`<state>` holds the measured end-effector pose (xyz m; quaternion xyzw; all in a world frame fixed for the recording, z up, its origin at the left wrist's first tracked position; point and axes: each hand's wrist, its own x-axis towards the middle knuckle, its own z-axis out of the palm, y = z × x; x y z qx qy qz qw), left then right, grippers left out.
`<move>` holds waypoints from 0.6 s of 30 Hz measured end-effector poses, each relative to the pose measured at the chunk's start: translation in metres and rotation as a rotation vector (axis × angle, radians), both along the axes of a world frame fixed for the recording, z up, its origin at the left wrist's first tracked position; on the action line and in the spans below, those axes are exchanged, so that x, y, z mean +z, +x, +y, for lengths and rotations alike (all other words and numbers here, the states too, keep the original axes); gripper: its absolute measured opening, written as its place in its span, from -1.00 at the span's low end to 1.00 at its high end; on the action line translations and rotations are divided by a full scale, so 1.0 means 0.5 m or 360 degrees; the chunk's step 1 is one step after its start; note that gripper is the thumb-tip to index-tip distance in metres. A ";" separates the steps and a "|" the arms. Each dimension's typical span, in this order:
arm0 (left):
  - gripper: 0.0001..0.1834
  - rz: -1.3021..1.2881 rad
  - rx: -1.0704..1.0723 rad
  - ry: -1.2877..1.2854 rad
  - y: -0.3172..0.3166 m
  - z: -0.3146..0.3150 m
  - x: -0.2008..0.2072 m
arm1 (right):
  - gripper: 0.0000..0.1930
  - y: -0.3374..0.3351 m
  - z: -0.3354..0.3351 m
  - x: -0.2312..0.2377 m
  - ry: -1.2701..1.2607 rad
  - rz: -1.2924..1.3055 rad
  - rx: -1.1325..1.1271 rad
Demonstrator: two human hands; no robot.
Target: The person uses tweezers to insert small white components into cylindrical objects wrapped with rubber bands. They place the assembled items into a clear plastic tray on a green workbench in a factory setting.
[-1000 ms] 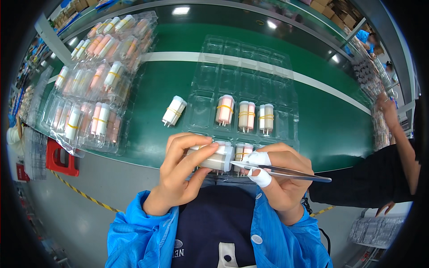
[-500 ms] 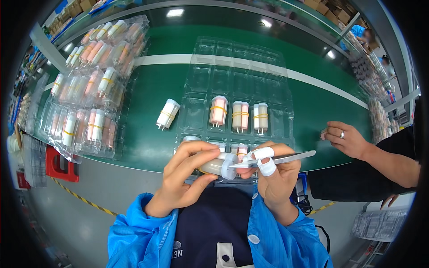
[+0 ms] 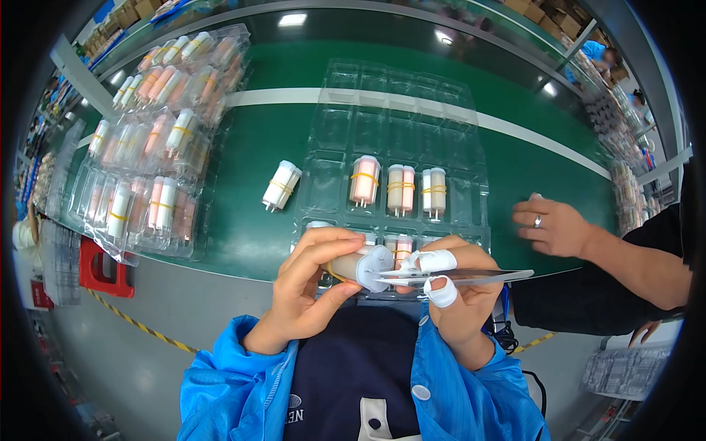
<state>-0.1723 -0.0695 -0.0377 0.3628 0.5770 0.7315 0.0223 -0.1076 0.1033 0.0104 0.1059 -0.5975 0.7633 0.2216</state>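
My left hand [image 3: 307,283] grips a beige bundle of tubes [image 3: 343,269], tilted sideways with a yellow rubber band around it. Its pale, translucent end cap [image 3: 376,269] faces right, toward my other hand. White wraps cover two fingertips of my right hand [image 3: 465,298], which pinches a pair of metal tweezers [image 3: 489,277]. The prongs look slightly apart, with their tips at the cap; whether they hold anything is too small to tell. Just beyond my hands lies a clear plastic tray [image 3: 401,136], with banded bundles [image 3: 365,180] in its compartments. My hands partly hide its nearest row.
A white banded bundle [image 3: 281,185] lies on the green table [image 3: 257,132], left of the tray. Stacked trays of pink and white bundles [image 3: 158,136] fill the left side. At right, a co-worker's hand [image 3: 553,226] rests over the table. A red plastic container [image 3: 107,268] stands below the left edge.
The bundle's capped end has turned more into view. The tweezers' prongs now show apart, and their back end has dipped. The co-worker's hand has shifted left and flattened.
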 end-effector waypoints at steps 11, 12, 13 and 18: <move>-0.55 0.0087 0.0080 -0.0028 -0.002 -0.003 0.000 | -0.85 -0.004 -0.007 0.000 -0.0076 -0.0032 0.0020; -0.55 0.0102 0.0087 -0.0036 -0.002 -0.004 0.000 | -0.86 -0.005 -0.008 0.000 -0.0079 -0.0031 0.0019; -0.54 0.0116 0.0095 -0.0042 -0.003 -0.004 0.000 | -0.87 -0.005 -0.009 0.000 -0.0084 -0.0031 0.0015; -0.52 0.0224 0.0189 -0.0116 -0.006 -0.008 0.007 | -0.89 -0.010 -0.010 0.002 -0.0105 -0.0077 0.0011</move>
